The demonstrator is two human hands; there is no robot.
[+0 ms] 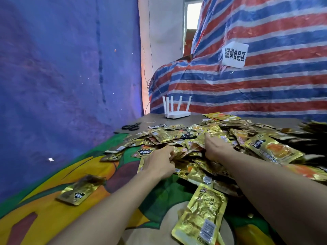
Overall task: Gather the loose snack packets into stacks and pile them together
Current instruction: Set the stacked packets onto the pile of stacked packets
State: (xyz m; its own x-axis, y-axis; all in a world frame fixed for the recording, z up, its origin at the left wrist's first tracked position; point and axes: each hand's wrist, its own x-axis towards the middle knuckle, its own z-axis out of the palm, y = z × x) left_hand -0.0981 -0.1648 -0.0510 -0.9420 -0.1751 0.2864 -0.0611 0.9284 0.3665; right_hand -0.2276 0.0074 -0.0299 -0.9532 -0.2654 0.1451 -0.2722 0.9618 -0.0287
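Two hands: both are stretched forward on bare forearms and sunk into the near side of the heap, with packets between them.
Left hand (160, 164): held back upward at the heap's near-left edge; its fingers are curled round a bunch of crumpled gold packets.
Right hand (215, 147): set further into the heap, knuckles up; its fingers are buried among the packets, so whether anything is gripped cannot be told.
Snack packets (166, 134): gold foil, heaped loosely over the middle and right of the table, overlapped at every angle.
Stray packet (79, 190): laid flat and alone on the cloth, well left of the left forearm and apart from the heap.
Near packet (201, 218): laid barcode side up between the two forearms, at the heap's near end.
Large packet (274, 149): laid printed face up on the heap, just beside the right forearm.
Cloth (44, 218): printed green, orange and yellow, spread over the near part of the table.
Table (159, 119): bare grey surface is seen at the far end.
Scissors (131, 126): black-handled, laid on the bare far-left corner, just beyond the heap.
Router (177, 113): white, antennas raised, stood at the far edge.
Backdrop: a blue tarpaulin (62, 76) is hung at left; a striped tarpaulin (265, 85) is draped behind, with a paper sign (234, 54) fixed to it.
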